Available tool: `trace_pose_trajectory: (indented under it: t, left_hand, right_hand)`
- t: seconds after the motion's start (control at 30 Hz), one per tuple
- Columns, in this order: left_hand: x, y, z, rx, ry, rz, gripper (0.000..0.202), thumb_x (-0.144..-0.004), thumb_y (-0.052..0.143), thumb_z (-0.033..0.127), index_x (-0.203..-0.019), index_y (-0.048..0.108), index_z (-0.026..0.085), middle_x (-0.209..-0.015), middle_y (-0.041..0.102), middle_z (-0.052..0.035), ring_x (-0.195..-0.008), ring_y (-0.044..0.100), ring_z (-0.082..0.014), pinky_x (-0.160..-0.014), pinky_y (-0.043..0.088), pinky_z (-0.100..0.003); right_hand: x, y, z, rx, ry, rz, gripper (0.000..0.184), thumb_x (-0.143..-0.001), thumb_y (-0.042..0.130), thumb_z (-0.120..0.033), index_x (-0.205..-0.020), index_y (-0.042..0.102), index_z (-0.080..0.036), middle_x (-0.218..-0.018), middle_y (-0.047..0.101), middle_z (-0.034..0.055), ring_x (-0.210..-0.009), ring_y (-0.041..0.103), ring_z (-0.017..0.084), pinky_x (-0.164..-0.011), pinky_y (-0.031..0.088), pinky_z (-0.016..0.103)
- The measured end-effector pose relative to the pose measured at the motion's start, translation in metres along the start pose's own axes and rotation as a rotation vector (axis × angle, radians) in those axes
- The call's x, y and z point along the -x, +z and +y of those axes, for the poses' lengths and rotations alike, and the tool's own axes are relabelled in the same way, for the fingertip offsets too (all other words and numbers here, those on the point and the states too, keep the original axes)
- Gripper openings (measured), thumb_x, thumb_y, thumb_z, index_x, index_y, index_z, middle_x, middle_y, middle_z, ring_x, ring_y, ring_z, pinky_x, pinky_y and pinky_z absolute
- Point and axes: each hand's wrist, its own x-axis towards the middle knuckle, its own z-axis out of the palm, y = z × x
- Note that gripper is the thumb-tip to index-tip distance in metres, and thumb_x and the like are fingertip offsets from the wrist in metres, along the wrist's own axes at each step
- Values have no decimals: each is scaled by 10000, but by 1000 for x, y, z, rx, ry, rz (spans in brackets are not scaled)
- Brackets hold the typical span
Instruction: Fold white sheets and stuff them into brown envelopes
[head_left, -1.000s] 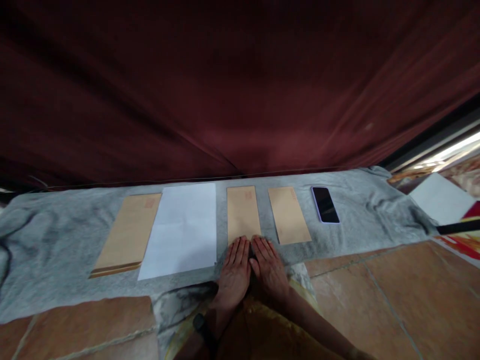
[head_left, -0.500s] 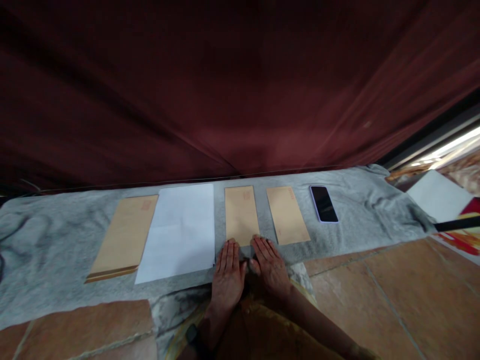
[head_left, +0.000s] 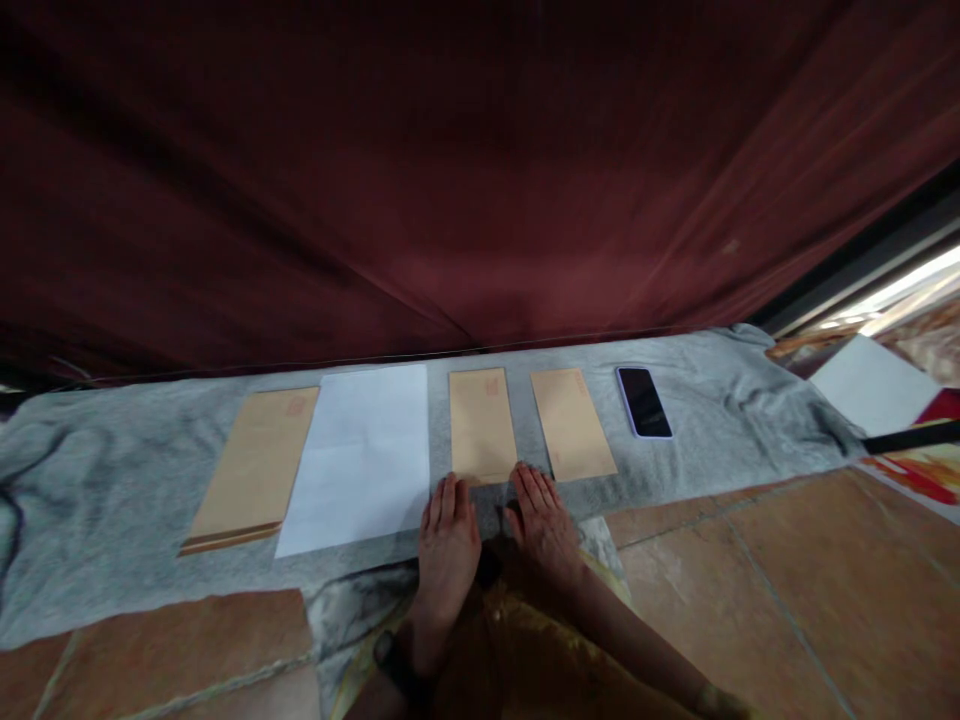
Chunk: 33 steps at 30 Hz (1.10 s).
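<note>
Left hand (head_left: 448, 550) and right hand (head_left: 546, 530) have parted, resting at the near corners of the middle envelope (head_left: 482, 425), each grip flattened and unclenched.

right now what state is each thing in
left hand: open, palm down
right hand: open, palm down
middle kraft envelope: lying flat
right kraft envelope: lying flat
left kraft envelope stack: near edges staggered
white paper sheet: unfolded
smartphone: face up, screen dark
gray blanket: spread, wrinkled

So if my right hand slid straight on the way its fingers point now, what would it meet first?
Probably the brown envelope just right of the white sheet: the right hand angles leftward at its near right corner. Whether they touch is unclear.
</note>
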Motion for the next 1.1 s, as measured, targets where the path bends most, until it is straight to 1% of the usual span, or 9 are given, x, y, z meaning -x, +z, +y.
trace_pose_trajectory:
  t: [0.13, 0.23, 0.4, 0.5, 0.63, 0.7, 0.83, 0.97, 1.1]
  left_hand:
    - [-15, -8, 1, -34, 4, -41, 368, -973, 415, 156, -1222, 681, 110, -1333, 652, -174, -1195, 633, -293, -982, 526, -425]
    - [-18, -8, 2, -71, 45, -54, 379, -939, 432, 96, -1230, 674, 97, -1355, 638, -175, -1216, 617, -300, -999, 517, -427]
    - [-13, 2, -1, -62, 60, -65, 416, -891, 450, 36, -1252, 650, 87, -1411, 594, -174, -1281, 572, -307, -1051, 488, -423]
    - [-15, 5, -4, -3, 61, -26, 394, -892, 458, 41, -1234, 645, 99, -1369, 614, -173, -1258, 576, -307, -1057, 477, -437]
    - [-25, 6, -5, 128, -47, 81, 359, -928, 492, 121, -1271, 597, 119, -1231, 642, -173, -1126, 606, -296, -965, 515, -434]
    - [-30, 6, -5, 159, -102, 95, 397, -920, 535, 155, -1314, 558, 117, -1155, 639, -166, -1040, 605, -295, -909, 525, -434]
    - [-38, 6, -7, 170, -171, 65, 412, -907, 579, 195, -1308, 540, 109, -1036, 632, -139, -947, 597, -287, -859, 518, -429]
    - [-46, 6, -11, 201, -204, 26, 494, -876, 634, 214, -1338, 490, 114, -1053, 654, -132, -965, 613, -284, -877, 505, -422]
    - [-51, 0, -10, 212, -251, -54, 466, -846, 685, 246, -1259, 519, 112, -1050, 681, -138, -972, 648, -281, -854, 501, -387]
  right_hand:
    - [0, 1, -5, 2, 22, 9, 561, -1011, 446, -299, -1507, 408, -41, -1525, 469, 194, -1440, 408, 301, -1193, 345, 492]
    - [-2, 1, -10, -8, 0, 18, 560, -1009, 455, -310, -1513, 413, -70, -1539, 461, 167, -1446, 400, 289, -1209, 317, 492]
    - [-7, 7, -23, -55, -141, -28, 542, -994, 483, -291, -1501, 444, -103, -1556, 446, 126, -1447, 402, 248, -1222, 303, 442]
    - [-10, 12, -27, -72, -133, -20, 553, -988, 502, -303, -1500, 445, -103, -1553, 448, 118, -1447, 403, 255, -1216, 313, 446]
    - [-11, 12, -27, -72, -115, -22, 542, -986, 500, -278, -1498, 451, -109, -1562, 436, 96, -1430, 427, 257, -1215, 317, 445]
    - [-10, 11, -26, -68, -111, -12, 548, -985, 496, -276, -1502, 444, -105, -1561, 434, 103, -1424, 436, 262, -1215, 314, 452]
    - [-8, 8, -24, -59, -89, 5, 557, -991, 481, -288, -1513, 425, -104, -1560, 432, 112, -1427, 435, 256, -1223, 291, 455]
    - [-6, 6, -23, -43, -78, 9, 554, -1003, 460, -304, -1514, 420, -96, -1552, 447, 113, -1431, 428, 248, -1230, 270, 449]
    - [-5, 5, -22, -21, -69, 14, 549, -1011, 452, -322, -1510, 425, -93, -1542, 463, 121, -1433, 424, 251, -1236, 247, 455]
